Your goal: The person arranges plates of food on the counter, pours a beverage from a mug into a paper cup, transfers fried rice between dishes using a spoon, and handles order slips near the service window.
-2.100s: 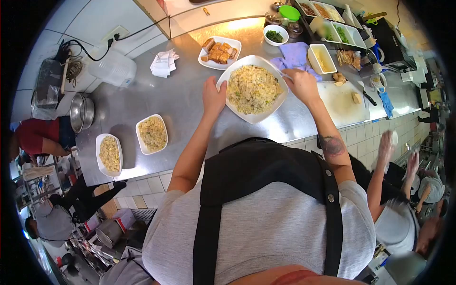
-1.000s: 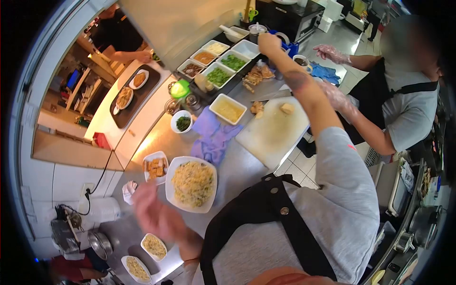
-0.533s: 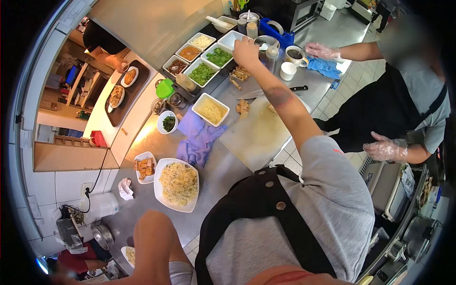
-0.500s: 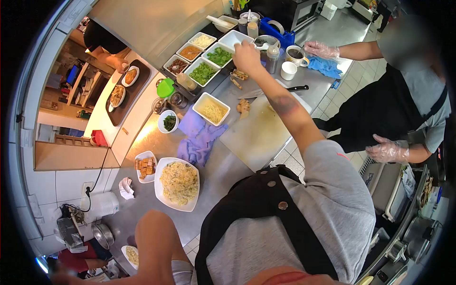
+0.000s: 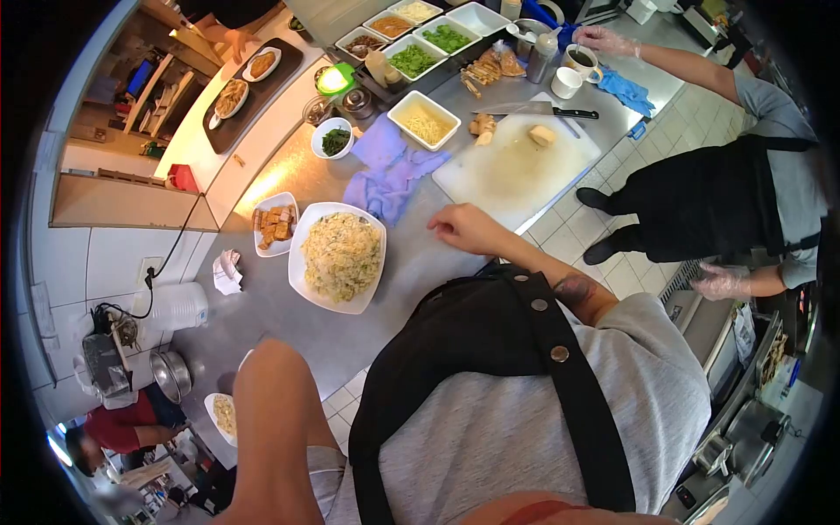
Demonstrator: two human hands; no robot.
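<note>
My right hand is above the steel counter, its fingers curled together; what they hold, if anything, is too small to make out. It is between the large white bowl of fried rice and the white cutting board. My left arm is bent up at the lower left, with its hand out of view. A small dish of browned pieces touches the rice bowl's left side. Beside the bowl's upper right lies a purple cloth. A smaller dish of rice is partly hidden by my left arm.
Trays of chopped greens, a tray of yellow shreds and a bowl of dark greens stand at the back. A knife lies across the board's far edge. A gloved co-worker stands at the right, one hand near a cup.
My right hand has come back from the ingredient trays toward the rice bowl. My left hand, earlier by the bowl, has gone out of view. The view has shifted.
</note>
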